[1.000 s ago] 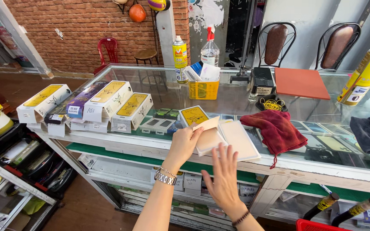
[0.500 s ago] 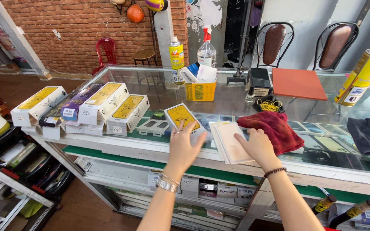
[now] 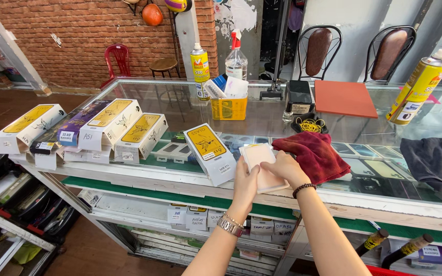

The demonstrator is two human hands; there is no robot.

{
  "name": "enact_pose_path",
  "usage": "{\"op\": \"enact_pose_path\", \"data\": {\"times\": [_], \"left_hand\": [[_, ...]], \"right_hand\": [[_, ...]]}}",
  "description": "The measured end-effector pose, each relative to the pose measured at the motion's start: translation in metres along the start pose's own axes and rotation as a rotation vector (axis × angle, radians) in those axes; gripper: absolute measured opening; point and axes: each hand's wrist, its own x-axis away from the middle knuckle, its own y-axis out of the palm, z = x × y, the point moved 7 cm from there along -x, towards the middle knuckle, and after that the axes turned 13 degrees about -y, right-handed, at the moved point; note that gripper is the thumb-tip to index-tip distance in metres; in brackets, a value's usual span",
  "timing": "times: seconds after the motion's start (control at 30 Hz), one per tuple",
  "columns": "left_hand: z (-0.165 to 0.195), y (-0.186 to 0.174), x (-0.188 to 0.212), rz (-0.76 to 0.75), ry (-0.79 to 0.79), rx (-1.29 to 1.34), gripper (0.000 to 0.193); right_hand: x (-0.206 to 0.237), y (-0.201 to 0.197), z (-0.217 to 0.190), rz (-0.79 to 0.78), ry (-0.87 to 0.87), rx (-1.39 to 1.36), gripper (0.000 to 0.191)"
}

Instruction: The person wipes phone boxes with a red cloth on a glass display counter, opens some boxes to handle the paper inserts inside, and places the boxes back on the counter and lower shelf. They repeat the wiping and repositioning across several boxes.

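Note:
My left hand (image 3: pixel 245 180) and my right hand (image 3: pixel 284 169) both hold a flat stack of pale pink-white sheets (image 3: pixel 258 156) just above the front edge of a glass counter (image 3: pixel 262 120). The left hand grips the stack's near left side, the right hand its near right side. A white box with a yellow top (image 3: pixel 209 151) lies tilted on the glass just left of my left hand. A dark red cloth (image 3: pixel 313 154) lies bunched right of my right hand.
A row of white and yellow boxes (image 3: pixel 103 128) covers the counter's left part. Behind stand two spray cans (image 3: pixel 199 66) (image 3: pixel 419 87), a spray bottle (image 3: pixel 236 59), a yellow holder (image 3: pixel 228 107) and an orange pad (image 3: pixel 345 98). A dark grey cloth (image 3: pixel 436 161) lies far right. Shelves of boxes (image 3: pixel 200 217) are below.
My left hand has let go of the yellow-topped box, which now rests on the glass, and has moved right to the sheet stack. Both hands have come together on the stack.

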Motion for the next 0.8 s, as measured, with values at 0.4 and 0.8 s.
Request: {"op": "enact_pose_path", "data": {"times": [0.4, 0.8], "left_hand": [[0.05, 0.033, 0.012, -0.199, 0.267, 0.033, 0.039], [0.058, 0.056, 0.05, -0.207, 0.331, -0.223, 0.041]], "right_hand": [[0.08, -0.051, -0.043, 0.388, -0.406, -0.699, 0.044], [0.102, -0.03, -0.037, 0.478, -0.377, -0.909, 0.04]]}}
